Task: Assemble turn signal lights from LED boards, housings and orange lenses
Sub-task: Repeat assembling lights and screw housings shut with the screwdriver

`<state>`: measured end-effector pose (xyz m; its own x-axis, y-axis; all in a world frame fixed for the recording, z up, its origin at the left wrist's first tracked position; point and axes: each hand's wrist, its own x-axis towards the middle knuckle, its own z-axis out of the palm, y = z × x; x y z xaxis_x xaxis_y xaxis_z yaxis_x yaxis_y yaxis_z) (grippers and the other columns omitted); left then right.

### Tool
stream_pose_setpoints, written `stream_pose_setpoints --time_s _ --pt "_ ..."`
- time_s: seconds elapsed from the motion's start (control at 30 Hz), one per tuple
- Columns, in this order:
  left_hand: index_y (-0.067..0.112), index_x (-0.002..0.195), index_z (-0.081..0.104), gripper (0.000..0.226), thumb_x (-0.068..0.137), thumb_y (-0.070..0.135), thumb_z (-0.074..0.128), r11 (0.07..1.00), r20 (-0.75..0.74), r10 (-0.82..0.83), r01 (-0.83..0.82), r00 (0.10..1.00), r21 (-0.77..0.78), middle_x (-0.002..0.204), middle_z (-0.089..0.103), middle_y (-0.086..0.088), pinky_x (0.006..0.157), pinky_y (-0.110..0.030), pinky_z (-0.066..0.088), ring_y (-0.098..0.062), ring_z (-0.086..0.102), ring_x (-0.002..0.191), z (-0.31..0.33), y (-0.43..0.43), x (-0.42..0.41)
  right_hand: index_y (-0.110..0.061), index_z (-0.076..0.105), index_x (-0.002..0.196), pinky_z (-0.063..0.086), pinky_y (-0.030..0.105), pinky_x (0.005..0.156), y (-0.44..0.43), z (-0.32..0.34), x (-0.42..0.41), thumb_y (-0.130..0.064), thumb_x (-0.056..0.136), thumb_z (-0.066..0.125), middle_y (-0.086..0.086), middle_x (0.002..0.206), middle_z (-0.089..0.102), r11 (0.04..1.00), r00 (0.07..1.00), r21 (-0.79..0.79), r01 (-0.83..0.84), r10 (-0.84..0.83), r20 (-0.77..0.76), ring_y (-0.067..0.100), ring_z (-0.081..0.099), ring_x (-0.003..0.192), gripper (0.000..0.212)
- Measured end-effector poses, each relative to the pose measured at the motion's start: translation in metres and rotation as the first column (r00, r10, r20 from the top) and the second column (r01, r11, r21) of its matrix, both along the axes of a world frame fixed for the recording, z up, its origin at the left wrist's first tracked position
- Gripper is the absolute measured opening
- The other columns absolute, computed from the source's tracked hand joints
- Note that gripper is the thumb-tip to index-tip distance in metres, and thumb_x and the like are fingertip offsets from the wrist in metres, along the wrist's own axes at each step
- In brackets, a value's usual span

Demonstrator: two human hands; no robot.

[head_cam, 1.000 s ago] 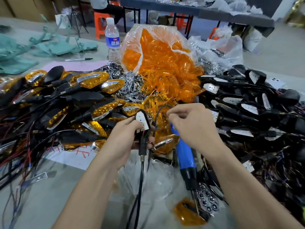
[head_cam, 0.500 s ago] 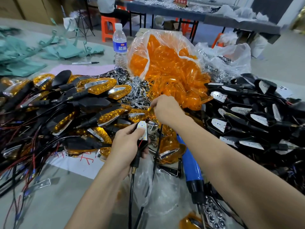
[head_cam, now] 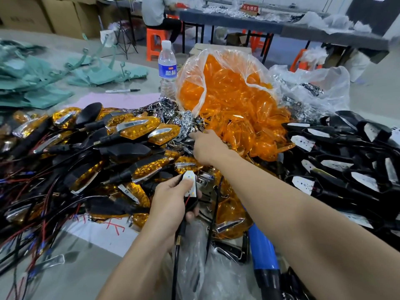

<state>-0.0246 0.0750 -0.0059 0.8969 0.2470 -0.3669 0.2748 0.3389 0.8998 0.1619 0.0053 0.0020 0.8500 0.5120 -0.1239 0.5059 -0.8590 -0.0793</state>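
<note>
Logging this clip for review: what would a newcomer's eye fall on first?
The clear bag bursting with orange lenses at top centre draws the eye first. Left of it lies a heap of finished lights, right of it a heap of black housings. In front, the left hand grips a wired housing while the right hand reaches to the bag's foot.

Plenty of soft, even light from overhead, so your shadows stay faint. The white LED board [head_cam: 190, 184] in your left hand [head_cam: 171, 204] is nearly blown out, and the clear bag [head_cam: 227, 87] toward the worktop's [head_cam: 71, 278] far edge throws white glare. Your right hand [head_cam: 207, 148] looks a bit smeared. The wide lens bows everything near the corners, and the room behind is mushy.
</note>
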Motion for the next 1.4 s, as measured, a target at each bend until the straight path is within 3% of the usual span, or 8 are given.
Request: stream_pose_setpoints --time_s 0.13,0.23,0.37,0.5,0.77,0.87,1.17,1.4 --pt "0.007 0.099 0.071 0.021 0.107 0.013 0.052 1.000 -0.011 -0.002 0.002 1.000 0.006 0.068 0.064 -0.009 0.035 -0.022 0.030 -0.019 0.052 0.044 0.001 -0.001 0.001 -0.010 0.061 0.121 0.046 0.047 0.090 0.009 0.006 0.003 -0.021 0.101 0.057 0.009 0.126 0.062 0.987 0.998 -0.157 -0.016 0.026 0.061 0.033 0.055 0.108 0.023" --pt "0.008 0.099 0.072 0.020 0.106 0.013 0.053 1.000 -0.010 -0.002 0.002 1.000 -0.003 0.069 0.064 -0.011 0.034 -0.022 0.030 -0.019 0.052 0.044 0.002 -0.003 0.002 -0.012 0.049 0.083 0.044 0.046 0.089 0.012 0.012 0.008 -0.019 0.098 0.057 0.003 0.087 0.055 0.994 0.993 -0.009 0.112 -0.112 0.026 0.029 0.051 0.086 0.018" --pt "0.016 0.100 0.075 0.022 0.106 0.014 0.054 1.000 -0.003 0.006 -0.006 1.000 0.016 0.068 0.066 -0.009 0.035 -0.023 0.032 -0.020 0.054 0.046 0.004 -0.002 0.003 -0.014 0.060 0.096 0.045 0.040 0.077 0.024 0.007 0.016 -0.013 0.096 0.061 0.002 0.086 0.060 0.954 0.975 0.235 0.185 -0.209 0.082 0.029 0.061 0.088 0.001" --pt "0.023 0.102 0.075 0.020 0.105 0.018 0.056 0.996 -0.007 0.036 -0.035 0.999 0.076 0.066 0.069 -0.006 0.036 -0.025 0.035 -0.021 0.058 0.048 0.005 0.001 0.006 -0.016 0.057 0.092 0.047 0.045 0.088 0.040 -0.010 0.017 -0.040 0.098 0.068 -0.003 0.075 0.052 0.909 0.959 0.308 0.280 -0.280 -0.047 0.027 0.059 0.085 0.028" --pt "0.014 0.102 0.072 0.018 0.107 0.019 0.055 0.997 0.000 0.045 -0.045 0.999 0.060 0.070 0.066 -0.010 0.036 -0.023 0.036 -0.019 0.055 0.046 0.007 0.004 0.012 -0.023 0.077 0.101 0.042 0.018 0.058 0.017 0.002 0.012 -0.019 0.090 0.076 -0.004 0.100 0.075 0.411 0.831 0.751 0.516 -0.453 -0.323 0.007 0.064 0.076 0.011" --pt "0.016 0.096 0.074 0.021 0.106 0.019 0.056 0.997 0.012 0.060 -0.061 0.998 0.040 0.072 0.068 -0.011 0.039 -0.026 0.041 -0.019 0.057 0.048 0.007 -0.002 0.015 -0.026 0.069 0.088 0.050 0.026 0.055 -0.016 0.019 -0.013 -0.018 0.085 0.076 -0.003 0.085 0.073 0.227 0.803 0.801 0.554 -0.400 -0.442 0.012 0.069 0.069 0.012" --pt "0.028 0.086 0.082 0.031 0.101 0.013 0.059 0.998 0.118 -0.042 0.037 0.992 0.040 0.086 0.080 -0.006 0.070 -0.035 0.065 -0.021 0.076 0.076 0.008 -0.031 0.017 -0.012 0.065 0.078 0.057 0.034 0.062 -0.091 0.021 -0.140 -0.014 0.074 0.065 0.014 0.078 0.075 0.068 0.799 0.796 0.601 -0.086 -0.596 0.023 0.069 0.065 0.005" --pt "0.019 0.089 0.079 0.023 0.102 0.020 0.060 0.979 0.176 -0.168 0.143 0.970 0.145 0.087 0.078 -0.011 0.064 -0.030 0.062 -0.018 0.073 0.073 0.005 -0.054 0.016 -0.009 0.078 0.082 0.050 0.019 0.059 -0.122 0.003 -0.186 -0.017 0.100 0.063 0.003 0.072 0.065 -0.101 0.773 0.799 0.593 -0.206 -0.600 0.010 0.056 0.066 0.024"
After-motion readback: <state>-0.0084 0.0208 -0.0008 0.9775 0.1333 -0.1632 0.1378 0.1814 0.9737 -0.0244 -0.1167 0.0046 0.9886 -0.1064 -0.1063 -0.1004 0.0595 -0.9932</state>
